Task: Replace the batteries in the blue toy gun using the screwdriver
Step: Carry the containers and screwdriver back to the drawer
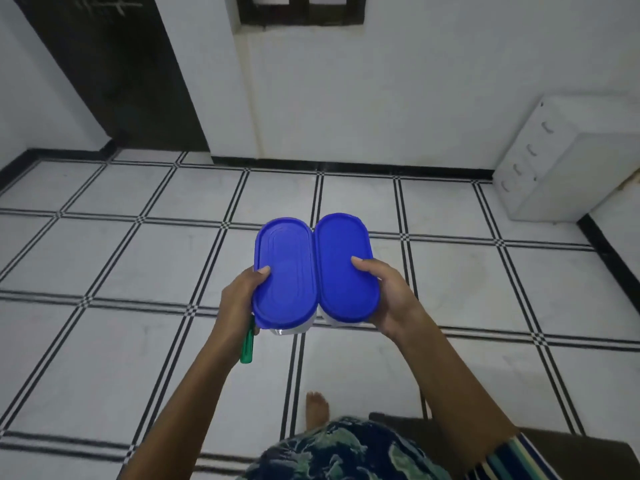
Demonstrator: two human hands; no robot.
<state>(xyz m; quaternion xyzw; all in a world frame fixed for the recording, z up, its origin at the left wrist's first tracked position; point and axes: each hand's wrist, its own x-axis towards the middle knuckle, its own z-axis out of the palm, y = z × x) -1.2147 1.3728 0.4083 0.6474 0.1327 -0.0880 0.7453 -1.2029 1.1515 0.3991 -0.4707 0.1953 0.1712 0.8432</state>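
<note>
I carry two clear oval containers with blue lids side by side above the floor. My left hand (239, 299) grips the left container (285, 271), thumb on its lid, and also holds a green-handled screwdriver (247, 344) that sticks out below the hand. My right hand (388, 296) grips the right container (344, 268), thumb on top of its lid. Both lids are closed, so what is inside is hidden. No blue toy gun or batteries show in the head view.
White tiled floor with black double lines (138, 358) spreads all around. A white drawer unit (554, 161) stands at the right wall. A dark doorway (114, 71) opens at the back left. My bare foot (317, 408) and patterned clothing are below.
</note>
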